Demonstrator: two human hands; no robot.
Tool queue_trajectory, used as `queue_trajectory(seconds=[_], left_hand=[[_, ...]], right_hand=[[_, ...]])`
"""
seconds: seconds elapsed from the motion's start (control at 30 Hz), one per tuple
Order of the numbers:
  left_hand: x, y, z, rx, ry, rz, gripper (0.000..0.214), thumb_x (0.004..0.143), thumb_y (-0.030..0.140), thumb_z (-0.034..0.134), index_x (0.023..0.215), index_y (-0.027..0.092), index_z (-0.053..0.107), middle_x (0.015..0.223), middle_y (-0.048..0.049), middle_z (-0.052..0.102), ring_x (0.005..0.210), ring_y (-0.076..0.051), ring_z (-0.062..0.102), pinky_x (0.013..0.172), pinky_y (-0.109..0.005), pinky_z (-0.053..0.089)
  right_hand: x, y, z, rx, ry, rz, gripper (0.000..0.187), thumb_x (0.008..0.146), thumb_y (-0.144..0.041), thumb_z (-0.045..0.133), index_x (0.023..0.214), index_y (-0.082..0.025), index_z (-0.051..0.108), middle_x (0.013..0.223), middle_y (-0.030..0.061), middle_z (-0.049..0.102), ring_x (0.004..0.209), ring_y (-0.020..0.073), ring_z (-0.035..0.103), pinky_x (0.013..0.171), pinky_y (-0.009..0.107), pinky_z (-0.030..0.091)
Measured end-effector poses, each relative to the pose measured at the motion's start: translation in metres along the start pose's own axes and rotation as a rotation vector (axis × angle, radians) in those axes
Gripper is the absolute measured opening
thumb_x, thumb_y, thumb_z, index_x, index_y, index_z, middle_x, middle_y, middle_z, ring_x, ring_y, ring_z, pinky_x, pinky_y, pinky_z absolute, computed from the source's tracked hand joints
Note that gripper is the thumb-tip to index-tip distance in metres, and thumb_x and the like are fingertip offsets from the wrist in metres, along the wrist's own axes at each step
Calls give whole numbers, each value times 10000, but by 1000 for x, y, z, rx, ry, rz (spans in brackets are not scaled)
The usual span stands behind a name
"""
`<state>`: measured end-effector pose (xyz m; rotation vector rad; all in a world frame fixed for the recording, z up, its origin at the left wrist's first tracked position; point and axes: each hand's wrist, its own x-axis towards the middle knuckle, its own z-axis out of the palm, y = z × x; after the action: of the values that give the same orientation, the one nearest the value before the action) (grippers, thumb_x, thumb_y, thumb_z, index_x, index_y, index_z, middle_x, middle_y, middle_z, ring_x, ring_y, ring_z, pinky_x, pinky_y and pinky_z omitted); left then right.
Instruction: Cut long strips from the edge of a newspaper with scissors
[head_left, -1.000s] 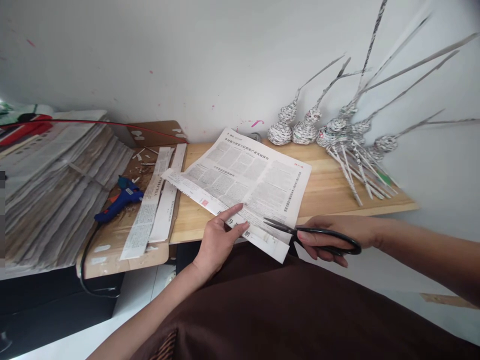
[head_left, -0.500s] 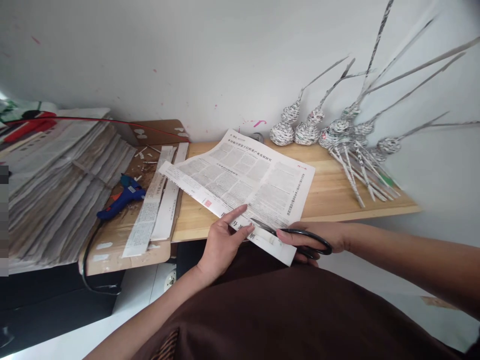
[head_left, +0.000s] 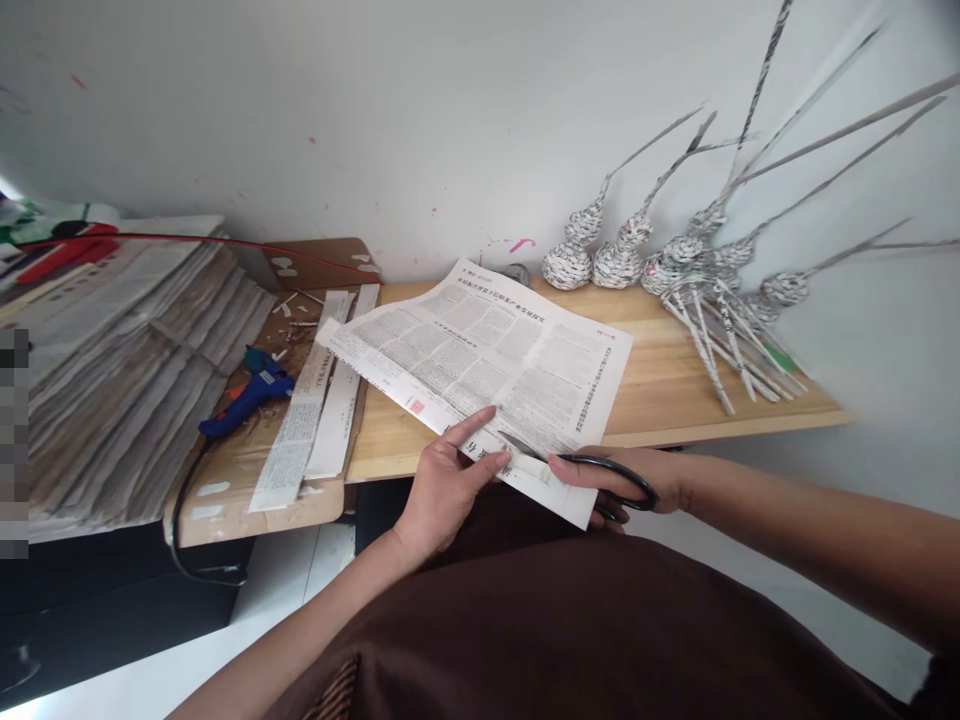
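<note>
A folded newspaper sheet (head_left: 487, 360) lies across the front edge of a wooden table (head_left: 660, 385), its near edge hanging over my lap. My left hand (head_left: 446, 485) pinches that near edge, forefinger stretched out on top of the print. My right hand (head_left: 630, 480) grips black scissors (head_left: 577, 463). Their blades lie in the paper's near strip, just right of my left fingertips.
Cut newspaper strips (head_left: 315, 400) and a blue glue gun (head_left: 244, 390) lie on a cardboard board at the left. Beside them is a tall stack of newspapers (head_left: 112, 370). Rolled-paper figures with long stems (head_left: 675, 250) stand at the back right against the wall.
My right hand has pushed the scissors leftward into the paper's near strip, closing in on my left fingertips. My left hand has kept its hold.
</note>
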<state>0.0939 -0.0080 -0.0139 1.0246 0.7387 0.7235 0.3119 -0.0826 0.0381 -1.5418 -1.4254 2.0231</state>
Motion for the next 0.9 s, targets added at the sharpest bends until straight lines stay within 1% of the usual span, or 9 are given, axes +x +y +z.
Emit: queue_trajectory(seconds=[0.1, 0.23, 0.33, 0.4, 0.47, 0.53, 0.67, 0.9], left_hand=[[0, 1, 0, -14, 1, -4, 680, 714, 267, 832, 1349, 204, 597, 1155, -74, 736, 988, -208, 687, 936, -366, 549], [-1, 1, 0, -7, 1, -10, 674, 716, 262, 832, 1347, 206, 599, 1107, -69, 747, 957, -198, 688, 930, -365, 547], [-1, 2, 0, -12, -1, -25, 673, 714, 256, 835, 1344, 211, 602, 1079, -66, 752, 946, -189, 686, 926, -355, 544], [-2, 3, 1, -25, 3, -24, 667, 706, 249, 841, 1331, 207, 613, 1116, -72, 743, 984, -191, 679, 940, -348, 537], [-2, 3, 1, -36, 8, -26, 667, 699, 247, 844, 1326, 206, 618, 1158, -75, 730, 1004, -194, 676, 947, -349, 537], [-3, 4, 2, -41, 8, -40, 686, 696, 254, 845, 1338, 210, 609, 1143, -69, 734, 965, -191, 685, 919, -351, 552], [-3, 4, 2, -47, 8, -63, 722, 690, 266, 850, 1361, 202, 590, 1064, -60, 751, 878, -176, 692, 857, -336, 574], [-3, 6, 3, -67, 21, -68, 699, 678, 246, 855, 1333, 201, 615, 1064, -66, 748, 828, -155, 685, 801, -313, 585]], right_hand=[[1, 1, 2, 21, 18, -6, 746, 825, -854, 361, 643, -152, 533, 562, -4, 501, 424, 81, 439, 404, 216, 308], [0, -2, 5, 0, 52, -4, 719, 841, -826, 390, 623, -154, 530, 543, -9, 495, 407, 77, 416, 403, 218, 302], [-2, -5, 8, -8, 94, 24, 689, 835, -814, 429, 647, -160, 536, 552, -12, 497, 435, 93, 441, 429, 226, 333], [-4, -7, 11, -26, 128, 34, 671, 830, -807, 453, 656, -164, 536, 562, -9, 502, 463, 107, 461, 454, 235, 355], [-6, -7, 13, -57, 154, 25, 659, 837, -797, 457, 660, -167, 535, 576, -5, 512, 488, 114, 471, 481, 244, 370], [-8, -8, 14, -100, 174, 13, 649, 849, -788, 449, 666, -170, 534, 584, -4, 518, 504, 117, 471, 501, 250, 376], [-10, -10, 13, -157, 160, 4, 643, 863, -781, 430, 666, -176, 521, 574, -9, 505, 498, 115, 453, 502, 253, 370], [-9, -9, 12, -145, 139, -12, 615, 878, -758, 431, 679, -182, 509, 568, -21, 487, 482, 106, 441, 481, 243, 357]])
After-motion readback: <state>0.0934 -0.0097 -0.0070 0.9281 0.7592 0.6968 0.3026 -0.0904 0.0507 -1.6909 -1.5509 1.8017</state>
